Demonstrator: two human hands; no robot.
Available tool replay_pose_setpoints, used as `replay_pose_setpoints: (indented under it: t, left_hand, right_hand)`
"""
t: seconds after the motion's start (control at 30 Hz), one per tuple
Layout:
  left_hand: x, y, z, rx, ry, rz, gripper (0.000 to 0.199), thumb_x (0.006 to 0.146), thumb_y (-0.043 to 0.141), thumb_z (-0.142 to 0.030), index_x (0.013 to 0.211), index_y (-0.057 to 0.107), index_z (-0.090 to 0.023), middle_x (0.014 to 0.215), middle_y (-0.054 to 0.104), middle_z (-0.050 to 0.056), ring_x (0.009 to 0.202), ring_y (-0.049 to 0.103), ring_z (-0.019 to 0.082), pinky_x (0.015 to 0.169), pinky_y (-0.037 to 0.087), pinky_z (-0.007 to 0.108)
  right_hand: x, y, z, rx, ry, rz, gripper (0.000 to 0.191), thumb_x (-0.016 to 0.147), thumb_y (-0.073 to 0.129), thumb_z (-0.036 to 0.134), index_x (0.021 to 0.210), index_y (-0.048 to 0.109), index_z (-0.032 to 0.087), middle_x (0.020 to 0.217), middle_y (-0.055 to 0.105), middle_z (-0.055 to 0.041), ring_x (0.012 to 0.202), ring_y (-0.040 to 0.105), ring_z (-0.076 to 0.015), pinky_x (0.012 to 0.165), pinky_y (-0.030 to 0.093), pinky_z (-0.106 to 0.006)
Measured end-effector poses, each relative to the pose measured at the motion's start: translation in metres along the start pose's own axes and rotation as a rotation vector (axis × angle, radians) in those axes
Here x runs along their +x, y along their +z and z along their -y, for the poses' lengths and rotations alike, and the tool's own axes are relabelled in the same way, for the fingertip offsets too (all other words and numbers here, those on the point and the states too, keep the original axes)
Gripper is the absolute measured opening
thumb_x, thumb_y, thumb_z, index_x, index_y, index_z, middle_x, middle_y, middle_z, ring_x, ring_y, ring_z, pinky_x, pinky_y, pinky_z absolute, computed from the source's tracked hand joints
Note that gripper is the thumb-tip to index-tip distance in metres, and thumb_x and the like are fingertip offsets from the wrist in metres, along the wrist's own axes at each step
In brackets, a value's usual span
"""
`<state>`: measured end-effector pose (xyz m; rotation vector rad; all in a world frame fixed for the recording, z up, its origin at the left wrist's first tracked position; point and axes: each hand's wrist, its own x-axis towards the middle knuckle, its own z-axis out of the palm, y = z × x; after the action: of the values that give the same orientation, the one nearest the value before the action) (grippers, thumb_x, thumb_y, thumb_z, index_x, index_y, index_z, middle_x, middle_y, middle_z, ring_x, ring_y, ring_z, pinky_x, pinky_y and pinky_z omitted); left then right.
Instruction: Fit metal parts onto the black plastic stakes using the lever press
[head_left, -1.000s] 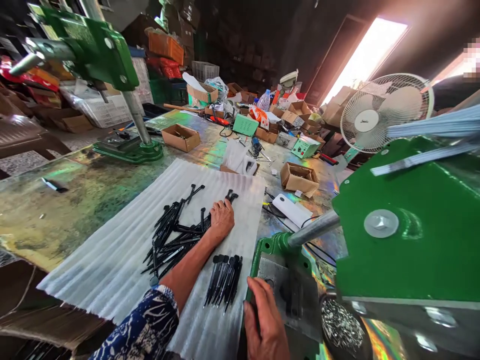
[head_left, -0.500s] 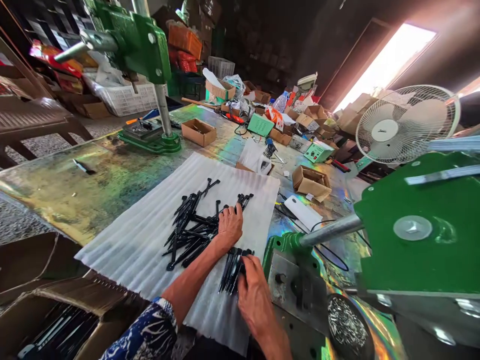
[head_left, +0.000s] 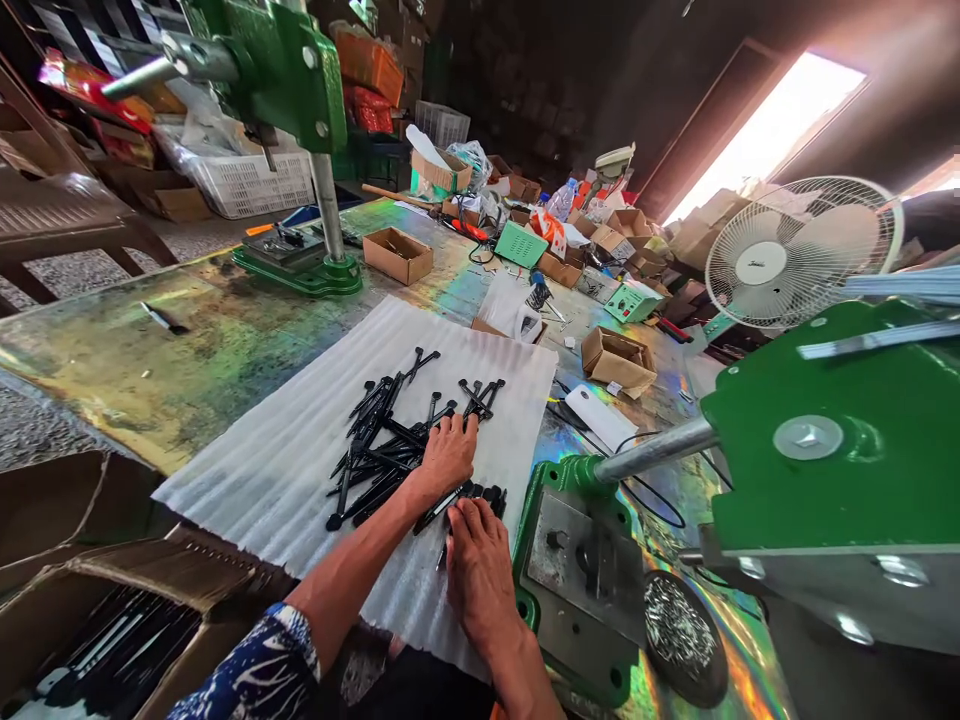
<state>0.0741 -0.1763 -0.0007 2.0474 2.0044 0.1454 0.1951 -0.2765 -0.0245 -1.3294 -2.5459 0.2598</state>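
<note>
Left hand [head_left: 448,458] lies open and palm-down on a loose pile of black plastic spikes [head_left: 375,455], fingers extended, with no closure observed. Right hand [head_left: 478,572] curls over a small bundle of spikes [head_left: 491,497] just right of the left wrist; whether it grips cannot be confirmed. Both lots rest on a white corrugated foam sheet [head_left: 300,450] atop a holographic-finish workbench [head_left: 150,385]. Immediately right stands a green bench press [head_left: 577,570]. Near left, a cardboard box of black parts [head_left: 97,640] sits below the bench edge. Farther along the bench lies an open cardboard tray [head_left: 397,255], and a white electric fan [head_left: 795,255] stands far right.
</note>
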Motion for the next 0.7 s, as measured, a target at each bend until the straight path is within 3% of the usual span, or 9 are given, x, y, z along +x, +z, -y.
replay_pose_setpoints:
  t: [0.2, 0.3, 0.43, 0.53, 0.6, 0.7]
  left_hand:
    - [-0.013, 0.005, 0.001, -0.066, -0.018, -0.007, 0.065, 0.076, 0.043, -0.005, 0.139, 0.036, -0.014, 0.129, 0.048, 0.017, 0.114, 0.046, 0.031, 0.09, 0.042, 0.045]
    - [-0.016, 0.006, 0.004, -0.192, -0.021, -0.024, 0.059, 0.077, 0.041, -0.004, 0.134, 0.044, -0.015, 0.132, 0.048, 0.015, 0.121, 0.043, 0.028, 0.097, 0.039, 0.044]
    - [-0.031, 0.001, 0.01, -0.364, 0.021, -0.184, 0.052, 0.076, 0.038, 0.0, 0.123, 0.054, -0.014, 0.131, 0.051, 0.012, 0.124, 0.043, 0.023, 0.102, 0.038, 0.038]
    - [-0.056, -0.006, 0.01, -0.372, 0.009, -0.299, 0.041, 0.079, 0.037, -0.001, 0.111, 0.06, -0.012, 0.115, 0.059, 0.011, 0.113, 0.049, 0.022, 0.098, 0.041, 0.035]
    - [-0.075, -0.007, 0.006, -0.293, -0.059, -0.27, 0.032, 0.082, 0.038, -0.004, 0.1, 0.062, -0.014, 0.101, 0.062, 0.009, 0.102, 0.052, 0.022, 0.092, 0.044, 0.035]
    - [-0.096, 0.0, -0.002, -0.136, -0.164, -0.096, 0.025, 0.084, 0.04, -0.007, 0.094, 0.061, -0.015, 0.097, 0.061, 0.009, 0.096, 0.056, 0.023, 0.084, 0.047, 0.034]
  right_hand:
    - [0.011, -0.014, 0.004, 0.022, 0.089, 0.107, 0.033, 0.083, 0.054, 0.008, 0.115, 0.062, 0.012, 0.123, 0.056, -0.0144, 0.114, 0.045, -0.0329, 0.093, 0.042, -0.048]
    - [0.017, -0.017, 0.004, 0.047, 0.105, 0.124, 0.029, 0.085, 0.054, 0.011, 0.112, 0.064, 0.014, 0.12, 0.056, -0.0146, 0.111, 0.046, -0.0328, 0.09, 0.042, -0.048]
    - [0.022, -0.017, 0.001, 0.083, 0.132, 0.113, 0.024, 0.085, 0.054, 0.012, 0.105, 0.066, 0.016, 0.114, 0.056, -0.0127, 0.106, 0.048, -0.0297, 0.086, 0.043, -0.043]
    - [0.025, -0.016, -0.001, 0.118, 0.163, 0.106, 0.023, 0.086, 0.052, 0.011, 0.1, 0.069, 0.017, 0.106, 0.056, -0.0117, 0.096, 0.05, -0.0273, 0.078, 0.044, -0.039]
    - [0.025, -0.014, -0.002, 0.141, 0.18, 0.095, 0.026, 0.087, 0.049, 0.009, 0.1, 0.07, 0.019, 0.104, 0.056, -0.0113, 0.093, 0.051, -0.0264, 0.075, 0.043, -0.037]
    - [0.024, -0.011, -0.003, 0.183, 0.196, 0.069, 0.028, 0.088, 0.049, 0.008, 0.099, 0.071, 0.021, 0.102, 0.056, -0.0101, 0.092, 0.05, -0.0255, 0.074, 0.042, -0.036]
